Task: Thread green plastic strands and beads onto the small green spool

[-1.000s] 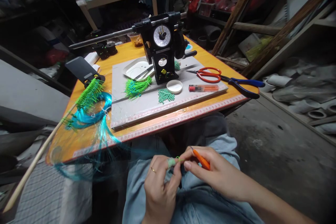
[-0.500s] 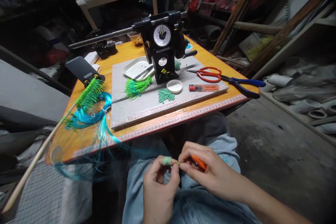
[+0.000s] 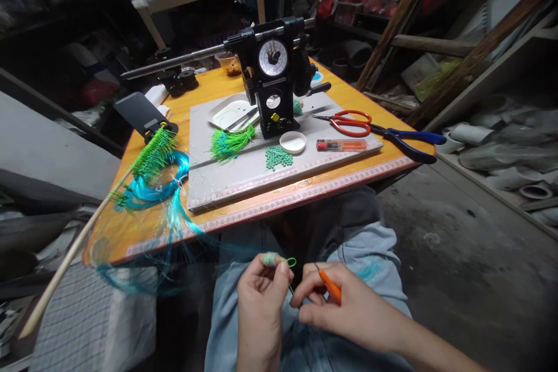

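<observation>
Over my lap, my left hand (image 3: 260, 302) pinches a thin green line whose small loop (image 3: 290, 262) stands up beside the thumb; a green band (image 3: 271, 258) wraps the forefinger tip. My right hand (image 3: 337, 309) is closed on an orange-handled tool (image 3: 329, 287) with its metal tip pointing up, and its fingertips also pinch the same green line lower down. Both hands hover above my jeans, in front of the orange table (image 3: 218, 224).
On the table stand a black winding machine with a dial (image 3: 273, 78), a grey board (image 3: 244, 177), green beads (image 3: 278, 157), a white lid (image 3: 293, 142), a lighter (image 3: 341, 145), red scissors (image 3: 349, 122), blue pliers (image 3: 407, 143), green tufts (image 3: 229, 143) and blue fibre (image 3: 152, 192). A wooden stick (image 3: 65, 267) juts left.
My hands have drawn slightly apart. The green line now shows a loop above the left thumb, and my right hand has shifted down and right with the orange tool.
</observation>
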The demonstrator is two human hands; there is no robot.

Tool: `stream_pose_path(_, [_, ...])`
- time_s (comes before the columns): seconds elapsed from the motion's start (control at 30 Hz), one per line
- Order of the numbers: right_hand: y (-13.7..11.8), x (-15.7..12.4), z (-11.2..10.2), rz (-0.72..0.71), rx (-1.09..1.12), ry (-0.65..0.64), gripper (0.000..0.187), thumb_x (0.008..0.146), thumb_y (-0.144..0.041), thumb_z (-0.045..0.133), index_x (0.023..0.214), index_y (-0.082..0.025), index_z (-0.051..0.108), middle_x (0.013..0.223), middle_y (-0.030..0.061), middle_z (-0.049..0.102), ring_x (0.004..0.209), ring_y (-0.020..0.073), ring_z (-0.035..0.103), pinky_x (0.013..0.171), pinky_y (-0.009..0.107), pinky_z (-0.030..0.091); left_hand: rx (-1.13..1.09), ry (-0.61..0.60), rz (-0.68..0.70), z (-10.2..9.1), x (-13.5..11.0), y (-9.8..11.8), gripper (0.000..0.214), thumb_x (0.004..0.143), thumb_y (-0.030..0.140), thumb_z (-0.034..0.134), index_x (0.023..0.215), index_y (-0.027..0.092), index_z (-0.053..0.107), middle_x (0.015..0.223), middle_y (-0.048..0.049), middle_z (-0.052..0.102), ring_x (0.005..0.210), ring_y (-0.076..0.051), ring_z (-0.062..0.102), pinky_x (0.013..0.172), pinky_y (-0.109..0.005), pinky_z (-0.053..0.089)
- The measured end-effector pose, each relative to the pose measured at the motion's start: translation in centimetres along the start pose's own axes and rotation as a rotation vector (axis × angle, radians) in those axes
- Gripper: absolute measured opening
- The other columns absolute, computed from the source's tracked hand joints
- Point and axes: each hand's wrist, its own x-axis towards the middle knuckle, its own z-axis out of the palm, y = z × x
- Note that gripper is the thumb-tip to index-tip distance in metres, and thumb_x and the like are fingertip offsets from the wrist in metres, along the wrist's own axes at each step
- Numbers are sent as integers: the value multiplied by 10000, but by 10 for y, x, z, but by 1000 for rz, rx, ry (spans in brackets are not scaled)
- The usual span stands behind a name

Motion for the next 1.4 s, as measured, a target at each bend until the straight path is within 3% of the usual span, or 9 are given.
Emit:
stream_pose_path(0.37, [-3,-3,1,17,-23,-20,142,781,-216,649,666,-134,656,638,-21,468,600,109,420,538,225,333,-61,14,-16,1,-1,3,226,697,306,795,685,141,642,631,9,608,618,-97,539,611,-182,444])
stream_pose_path(0.53, [-3,-5,-2,-3,-31,-27,199,802,-331,668,732,-145,659,654,-31,454,605,112,418,556,231,340,-62,-8,-27,1,-2,4,224,719,314,780,697,140,639,634,8,605,622,-97,538,618,-186,447])
stream_pose_path(0.63, [-7,-9,-5,-13,-59,23,265,936,-437,488,924,-195,594,716,-33,458,665,126,442,629,241,377,-51,-12,-15,0,-2,3,208,740,308,764,712,145,638,645,10,605,631,-96,537,623,-182,444])
stream_pose_path(0.7, [-11,-12,-6,-26,-134,46,288,1009,-410,315,972,-223,531,790,-21,481,739,135,471,711,254,394,-54,4,2,0,-2,4,201,739,302,765,716,147,639,646,14,597,630,-94,533,621,-179,442])
stream_pose_path(0.83, [-18,-12,-5,-115,-254,30,289,1030,-355,266,935,-229,508,866,-7,504,830,139,492,803,260,384,-49,15,14,1,-4,4,198,715,293,784,720,149,648,656,17,596,622,-91,528,593,-171,437])
stream_pose_path(1.07, [-15,-5,-2,-32,-115,67,266,996,-422,381,924,-213,529,734,-37,461,620,99,416,556,206,354,-10,-31,31,1,-4,1,175,734,291,762,739,152,657,686,9,607,651,-102,531,622,-180,444])
stream_pose_path(1.2, [-5,-4,0,-29,103,103,269,984,-423,423,1126,-219,524,640,-66,394,510,72,340,453,187,282,-53,-94,15,2,-6,1,190,717,283,770,711,149,636,643,24,562,612,-95,488,592,-179,408])
stream_pose_path(1.4, [3,-3,0,-105,143,114,262,957,-372,501,1124,-218,631,810,1,567,525,57,418,436,177,306,-68,-231,-89,0,-8,8,230,791,296,700,657,147,588,619,7,529,629,-122,463,639,-237,397])
